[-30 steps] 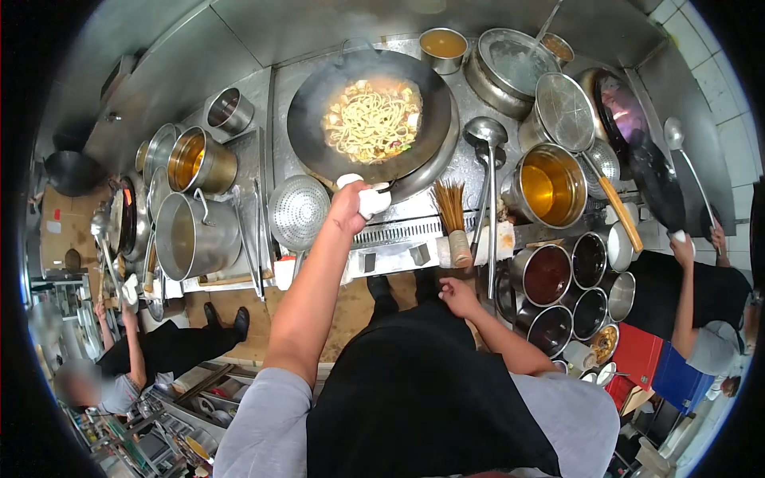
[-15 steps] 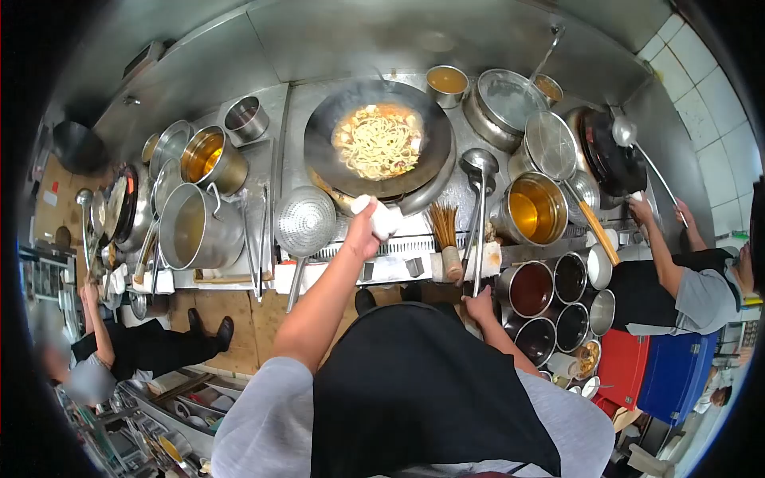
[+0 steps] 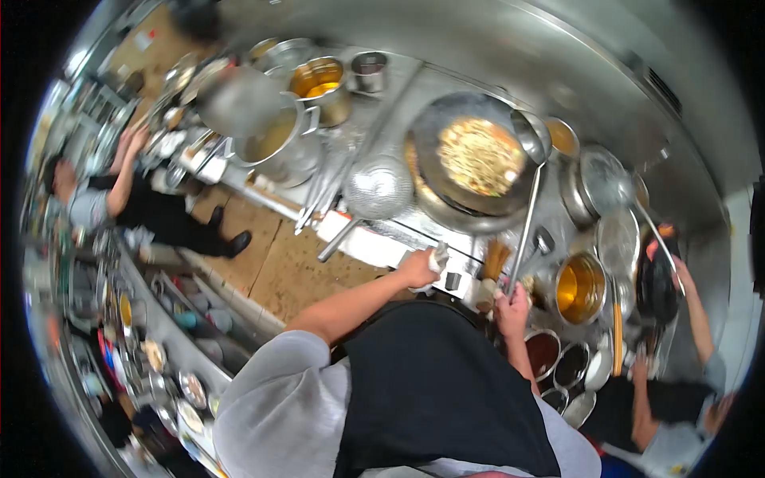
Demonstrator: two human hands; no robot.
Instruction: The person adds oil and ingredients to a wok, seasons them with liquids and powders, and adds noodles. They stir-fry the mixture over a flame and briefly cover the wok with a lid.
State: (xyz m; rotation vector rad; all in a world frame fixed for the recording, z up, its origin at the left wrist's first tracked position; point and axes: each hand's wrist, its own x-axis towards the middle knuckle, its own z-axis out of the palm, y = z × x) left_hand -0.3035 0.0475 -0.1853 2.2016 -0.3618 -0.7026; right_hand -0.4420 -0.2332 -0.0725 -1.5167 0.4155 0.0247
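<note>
My right hand (image 3: 514, 309) is closed round the handle of a long ladle (image 3: 527, 211). Its bowl is raised over the right rim of the wok (image 3: 426, 131). Noodles (image 3: 480, 158) in sauce lie in the middle of the wok. Just below the wok, at the stove's front edge, my left hand (image 3: 418, 269) grips a white cloth (image 3: 437, 257), apart from the wok. A perforated skimmer (image 3: 378, 187) rests left of the wok. Between the ladle and the oil pot stand a bamboo brush (image 3: 496, 259) and a second ladle (image 3: 543, 240).
A pot of yellow oil (image 3: 580, 288) is on the right, near a wooden-handled strainer (image 3: 617, 239). Sauce pots (image 3: 542, 353) stand below it. Large pots (image 3: 275, 135) fill the left. One co-worker (image 3: 119, 199) is at far left, another (image 3: 677, 398) at right.
My right hand has lifted one ladle up to the wok's rim. My left hand has drawn back from the wok with the cloth. The view has turned and shifted.
</note>
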